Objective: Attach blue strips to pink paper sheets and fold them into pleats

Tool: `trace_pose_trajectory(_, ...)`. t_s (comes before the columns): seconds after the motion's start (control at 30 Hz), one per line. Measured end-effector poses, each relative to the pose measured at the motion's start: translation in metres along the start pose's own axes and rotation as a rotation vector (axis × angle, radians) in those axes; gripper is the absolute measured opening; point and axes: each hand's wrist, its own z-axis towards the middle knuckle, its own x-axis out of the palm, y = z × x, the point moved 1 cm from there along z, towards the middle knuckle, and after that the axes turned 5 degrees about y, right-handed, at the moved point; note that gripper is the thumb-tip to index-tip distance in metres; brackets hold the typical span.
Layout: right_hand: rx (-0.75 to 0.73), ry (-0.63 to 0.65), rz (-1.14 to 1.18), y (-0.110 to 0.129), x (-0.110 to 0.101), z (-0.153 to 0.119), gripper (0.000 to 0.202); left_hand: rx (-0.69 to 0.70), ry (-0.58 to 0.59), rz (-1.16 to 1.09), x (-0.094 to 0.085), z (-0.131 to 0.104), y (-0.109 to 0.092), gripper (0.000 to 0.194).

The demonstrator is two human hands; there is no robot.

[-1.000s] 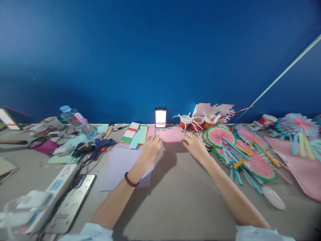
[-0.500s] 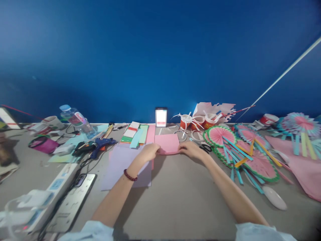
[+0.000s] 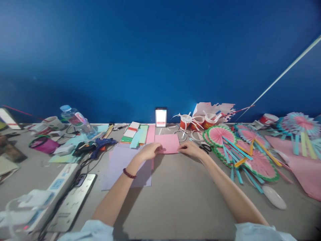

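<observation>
A pink paper rectangle (image 3: 169,144) lies between my two hands at the middle of the table. My left hand (image 3: 150,151) grips its left edge, fingers pressed together, with a dark bead bracelet on the wrist. At the paper's lower right corner, my right hand (image 3: 191,148) pinches the edge. A lilac sheet (image 3: 117,167) lies beneath my left forearm, partly over another pink sheet (image 3: 150,131). Small green and light blue papers (image 3: 136,139) are stacked behind my left hand. Black-handled scissors (image 3: 206,148) sit just beyond my right wrist.
A propped phone (image 3: 161,117) stands at the wall. Right are paper cups (image 3: 185,122), watermelon-patterned paper fans (image 3: 222,135) and a white oval object (image 3: 274,197). Left are a blue glue gun (image 3: 101,144), a bottle (image 3: 77,119), a power strip (image 3: 56,187) and another phone (image 3: 75,202).
My left hand has shifted slightly right along the pink paper's left edge, its fingers now reaching further over the paper. My right hand has barely moved.
</observation>
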Motion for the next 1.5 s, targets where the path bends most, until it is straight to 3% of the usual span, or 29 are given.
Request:
trace_pose_trajectory(0.17, -0.002, -0.013, -0.006, 0.002, 0.002, 0.000, 0.020, 0.099, -0.061, -0.094, 0.016, 0.008, -0.012, 0.021)
trace_pose_trajectory(0.33, 0.003, -0.018, -0.006, 0.001, 0.001, 0.001, 0.019, 0.113, -0.132, -0.168, 0.030, 0.015, -0.009, 0.017)
trace_pose_trajectory(0.87, 0.028, 0.006, 0.011, -0.002, 0.003, 0.002, 0.015, 0.144, -0.137, -0.173, 0.032, 0.018, 0.000, 0.015)
trace_pose_trajectory(1.1, 0.011, -0.009, -0.020, -0.002, 0.006, 0.001, 0.013, 0.131, -0.127, -0.066, 0.033, 0.017, 0.001, 0.015)
trace_pose_trajectory(1.3, -0.004, -0.024, -0.055, -0.001, 0.010, 0.000, 0.013, 0.193, -0.168, 0.202, 0.036, 0.017, -0.004, 0.018)
trace_pose_trajectory(1.5, -0.044, -0.001, -0.083, 0.006, 0.003, -0.005, 0.014, 0.226, -0.190, 0.322, 0.040, 0.019, -0.004, 0.018)
